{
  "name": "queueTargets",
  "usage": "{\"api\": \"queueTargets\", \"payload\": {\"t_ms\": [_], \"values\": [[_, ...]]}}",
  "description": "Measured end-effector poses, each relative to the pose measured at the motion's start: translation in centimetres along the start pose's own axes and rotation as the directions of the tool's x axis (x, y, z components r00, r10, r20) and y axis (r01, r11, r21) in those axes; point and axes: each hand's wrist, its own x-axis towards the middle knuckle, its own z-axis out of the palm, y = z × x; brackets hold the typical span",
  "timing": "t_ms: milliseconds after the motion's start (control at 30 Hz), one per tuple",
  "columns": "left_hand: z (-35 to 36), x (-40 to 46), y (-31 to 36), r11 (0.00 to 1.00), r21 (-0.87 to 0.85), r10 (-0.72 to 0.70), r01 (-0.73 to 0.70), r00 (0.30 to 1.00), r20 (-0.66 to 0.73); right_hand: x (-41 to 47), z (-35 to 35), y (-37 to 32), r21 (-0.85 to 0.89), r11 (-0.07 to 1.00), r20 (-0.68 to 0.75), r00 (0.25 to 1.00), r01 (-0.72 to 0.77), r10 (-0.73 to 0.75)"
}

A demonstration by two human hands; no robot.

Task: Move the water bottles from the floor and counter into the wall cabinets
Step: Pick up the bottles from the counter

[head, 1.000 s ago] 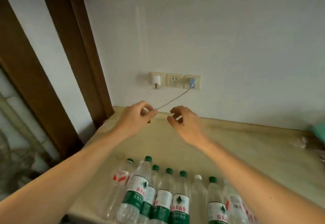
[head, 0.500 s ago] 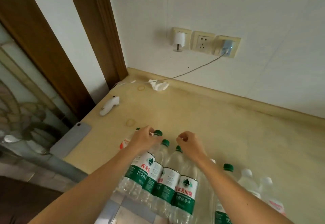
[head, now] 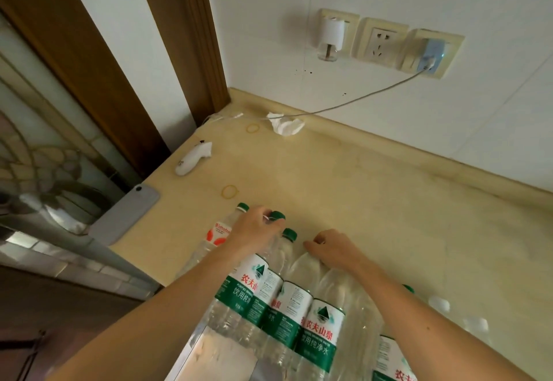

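Hands are both sitting on bottle tops in the row standing on the beige counter (head: 374, 201). Left hand (head: 254, 229) is curling its fingers round the neck of a green-capped bottle (head: 276, 216), cap poking out past the fingertips. Right hand (head: 332, 250) is closing over the top of the next clear bottle (head: 311, 273); its cap is hidden under the palm, so the exact pinch cannot be told. Between the two hands a third green cap (head: 289, 234) is standing free.

Step in hand, judged: gripping two bottles to lift out of the pack. Doing it well is likely meaning gripping below the cap ring rather than on the cap alone, lifting straight up so neighbours touching on both sides are not tipping, and keeping each bottle upright. Thin clear walls will probably be flexing under a squeeze. Wall cabinets are not showing in this view.

Writing: green-and-white labels are reading 农夫山泉 in red and 饮用纯净水 in white (head: 318, 333), with a small mountain logo. Bottle with a red-and-white label (head: 220, 232) at the left end is carrying print too blurred to read.

Further out: two rubber bands (head: 229, 191), a white handheld gadget (head: 193, 161), a grey phone (head: 125, 216) overhanging the edge, crumpled tissue (head: 285, 125), and wall sockets (head: 380, 41) with a cable trailing down.
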Motion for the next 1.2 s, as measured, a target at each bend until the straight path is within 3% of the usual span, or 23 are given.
{"api": "queueTargets", "payload": {"t_ms": [300,467,633,733,867,1200], "values": [[-1.7,-0.5,0.5,0.984,-0.151,0.093,-0.093,0.996,-0.006,-2.4,-2.9,-0.8,0.287,0.953,-0.038,0.995,0.098,-0.09],[-3.2,-1.1,2.1,0.888,-0.439,0.099,-0.132,0.99,-0.098,-5.8,-8.1,-2.8,0.23,0.94,-0.261,0.947,0.251,-0.189],[-3.3,-1.3,5.8,0.78,-0.544,0.213,-0.31,0.949,-0.234,-8.7,-10.8,-3.9,0.01,0.904,-0.45,0.809,0.427,-0.378],[-2.8,-1.6,8.2,0.751,-0.45,0.376,-0.483,0.873,-0.309,-9.2,-10.6,-3.4,-0.116,0.899,-0.535,0.736,0.423,-0.415],[-1.2,-1.4,10.3,0.728,-0.324,0.512,-0.604,0.794,-0.329,-9.0,-11.4,-1.5,-0.068,0.919,-0.678,0.658,0.388,-0.328],[3.4,1.0,10.8,0.789,-0.244,0.496,-0.565,0.818,-0.29,-8.0,-12.1,1.0,-0.008,0.909,-0.696,0.65,0.417,-0.304]]}}
